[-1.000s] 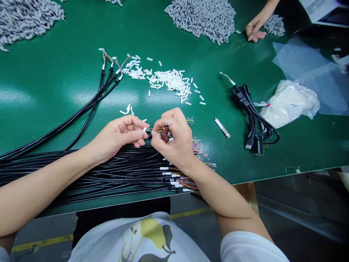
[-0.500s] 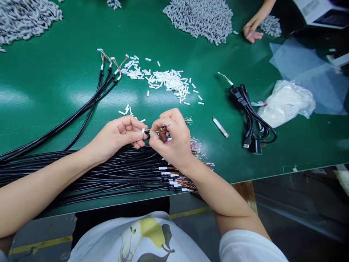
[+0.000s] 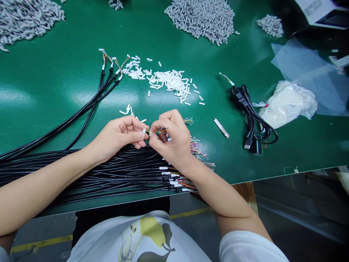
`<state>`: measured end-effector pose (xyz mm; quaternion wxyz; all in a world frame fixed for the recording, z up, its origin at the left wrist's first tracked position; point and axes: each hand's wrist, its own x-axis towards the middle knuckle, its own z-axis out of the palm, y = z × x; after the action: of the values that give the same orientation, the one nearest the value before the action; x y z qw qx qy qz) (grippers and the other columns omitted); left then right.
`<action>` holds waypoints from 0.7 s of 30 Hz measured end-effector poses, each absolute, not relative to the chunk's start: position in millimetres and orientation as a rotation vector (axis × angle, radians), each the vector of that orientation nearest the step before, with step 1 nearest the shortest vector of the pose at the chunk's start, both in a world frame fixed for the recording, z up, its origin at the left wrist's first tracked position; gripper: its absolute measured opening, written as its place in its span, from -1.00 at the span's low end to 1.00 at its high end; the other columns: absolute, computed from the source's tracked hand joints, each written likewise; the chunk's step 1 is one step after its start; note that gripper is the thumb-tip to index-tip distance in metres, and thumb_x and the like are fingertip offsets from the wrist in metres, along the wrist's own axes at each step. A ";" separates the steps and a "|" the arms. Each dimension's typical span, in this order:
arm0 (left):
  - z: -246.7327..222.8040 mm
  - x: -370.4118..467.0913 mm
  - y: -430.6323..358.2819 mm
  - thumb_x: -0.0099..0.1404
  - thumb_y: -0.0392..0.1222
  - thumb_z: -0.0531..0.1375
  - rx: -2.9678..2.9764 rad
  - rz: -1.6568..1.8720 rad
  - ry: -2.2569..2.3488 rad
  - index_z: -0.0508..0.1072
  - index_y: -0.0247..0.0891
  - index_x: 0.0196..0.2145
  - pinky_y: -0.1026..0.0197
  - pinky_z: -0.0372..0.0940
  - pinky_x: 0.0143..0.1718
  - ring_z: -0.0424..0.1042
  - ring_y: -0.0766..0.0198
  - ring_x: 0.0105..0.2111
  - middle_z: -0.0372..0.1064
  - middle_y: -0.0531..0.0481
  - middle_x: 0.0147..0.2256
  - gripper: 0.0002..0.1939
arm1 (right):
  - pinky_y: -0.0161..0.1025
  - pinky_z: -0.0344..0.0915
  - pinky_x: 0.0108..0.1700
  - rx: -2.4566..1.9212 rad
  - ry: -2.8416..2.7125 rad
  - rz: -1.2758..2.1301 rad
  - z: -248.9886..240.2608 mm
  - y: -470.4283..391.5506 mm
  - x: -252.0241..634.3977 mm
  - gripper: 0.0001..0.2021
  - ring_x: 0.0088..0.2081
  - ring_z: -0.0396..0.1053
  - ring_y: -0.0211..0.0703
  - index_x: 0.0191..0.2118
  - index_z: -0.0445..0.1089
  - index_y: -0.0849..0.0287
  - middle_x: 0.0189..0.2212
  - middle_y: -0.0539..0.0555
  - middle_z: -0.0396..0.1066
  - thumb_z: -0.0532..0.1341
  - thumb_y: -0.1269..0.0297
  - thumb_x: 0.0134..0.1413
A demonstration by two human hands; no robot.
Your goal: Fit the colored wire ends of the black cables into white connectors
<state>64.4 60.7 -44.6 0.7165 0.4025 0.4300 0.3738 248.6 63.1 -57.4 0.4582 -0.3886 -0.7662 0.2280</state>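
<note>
Between thumb and fingers, my left hand (image 3: 127, 134) pinches a small white connector (image 3: 144, 131). Thin coloured wires (image 3: 156, 131) run from it into my right hand (image 3: 173, 140), whose fingertips are closed on them. Both hands nearly touch, above a bundle of black cables (image 3: 109, 169) with white sleeves and bare coloured wire ends at the right. Behind my hands lies a scattered pile of white connectors (image 3: 171, 80). At the left, a few black cables (image 3: 89, 103) end in wires with white connectors fitted.
Grey part piles (image 3: 203, 18) lie at the back of the green table (image 3: 191, 160). On the right are a small white tool (image 3: 221, 127), a coiled black USB cable (image 3: 249, 116), a plastic bag of white pieces (image 3: 289, 102) and clear sheets (image 3: 308, 72).
Another person's hand has left the small grey pile at the back right. My hands keep their grips; the wires between them have shifted slightly. The whole view has moved a little.
</note>
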 end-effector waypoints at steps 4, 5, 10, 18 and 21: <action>-45.1 63.9 61.1 0.14 -0.27 0.44 0.920 0.811 0.963 0.55 -0.31 -0.32 0.37 0.39 -0.43 0.48 0.40 -0.49 0.52 0.05 -0.48 -0.83 | -0.33 0.17 -0.43 -0.943 -1.872 0.576 -59.1 64.2 248.2 -0.88 -0.47 0.12 -0.41 -0.37 0.33 0.14 -0.33 -0.05 0.19 0.18 0.52 0.09; -45.3 64.0 61.3 0.14 -0.28 0.44 0.922 0.818 0.958 0.55 -0.31 -0.32 0.37 0.38 -0.43 0.47 0.40 -0.49 0.51 0.06 -0.48 -0.83 | -0.34 0.16 -0.45 -0.947 -1.862 0.599 -59.3 64.8 248.5 -0.89 -0.49 0.09 -0.43 -0.36 0.34 0.15 -0.33 -0.05 0.19 0.19 0.51 0.09; -46.5 65.4 62.1 0.19 -0.30 0.37 0.911 0.942 0.944 0.56 -0.27 -0.25 0.38 0.27 -0.44 0.34 0.44 -0.48 0.42 0.10 -0.45 -0.86 | -0.37 0.18 -0.49 -1.002 -1.725 0.965 -57.7 68.9 251.1 -0.99 -0.45 0.18 -0.41 -0.29 0.40 0.15 -0.28 -0.03 0.25 0.25 0.37 0.15; -47.5 62.7 61.9 0.22 -0.26 0.32 0.958 0.973 0.976 0.55 -0.25 -0.26 0.33 0.17 -0.41 0.22 0.40 -0.46 0.29 0.11 -0.46 -0.89 | -0.42 0.29 -0.59 -1.009 -1.496 1.340 -50.7 72.2 252.2 -0.85 -0.52 0.26 -0.47 -0.32 0.33 0.13 -0.31 -0.07 0.21 0.29 0.22 0.12; -49.8 62.0 61.2 0.22 -0.19 0.36 1.070 0.971 0.961 0.53 -0.23 -0.24 0.31 0.20 -0.37 0.24 0.38 -0.43 0.30 0.10 -0.43 -0.84 | -0.45 0.28 -0.61 -1.035 -1.496 1.327 -49.1 71.6 251.9 -0.84 -0.54 0.25 -0.50 -0.35 0.31 0.13 -0.32 -0.08 0.21 0.30 0.22 0.13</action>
<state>62.0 61.2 -49.8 0.6469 0.4702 0.4224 0.4267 251.9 71.6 -49.1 0.4304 -0.4148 -0.5999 0.5318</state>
